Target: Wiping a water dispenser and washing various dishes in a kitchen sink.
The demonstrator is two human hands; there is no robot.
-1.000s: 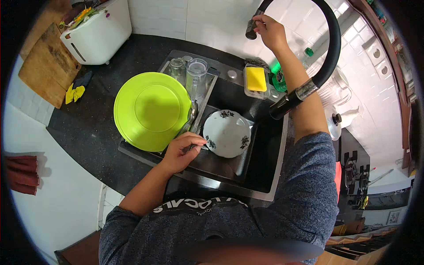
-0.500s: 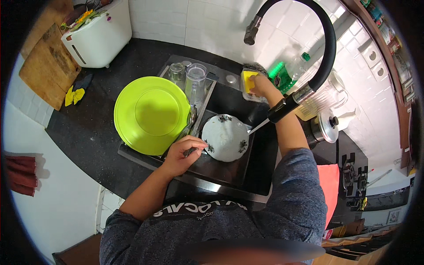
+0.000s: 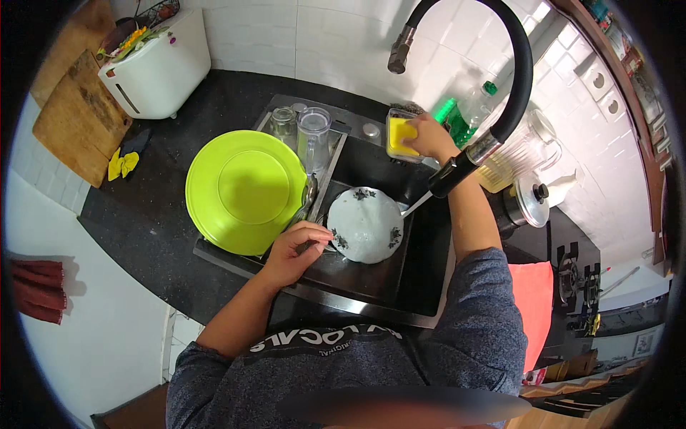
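Note:
A white dish with dark floral marks (image 3: 366, 225) sits in the dark sink (image 3: 379, 286). Curled at the dish's left rim, my left hand (image 3: 294, 252) has its fingertips on the edge. At the sink's back edge, my right hand (image 3: 432, 137) presses its fingers on a yellow sponge (image 3: 402, 134) inside a small clear plastic tub (image 3: 395, 156); the fingertips are partly hidden. The handle of a utensil (image 3: 416, 204) sticks out from beside the dish toward the right.
Left of the sink lies a big lime-green basin (image 3: 246, 189), with glasses (image 3: 313, 136) and cutlery (image 3: 309, 196) beside it. A black faucet (image 3: 525, 79) arches over my right forearm. Bottles (image 3: 475, 107), a clear pitcher (image 3: 525, 150) and a lidded pot (image 3: 530, 204) stand at right.
My right hand has shifted slightly within the tub, with its fingers now over the sponge's right side. My left hand stays at the dish's rim, its thumb slightly lower.

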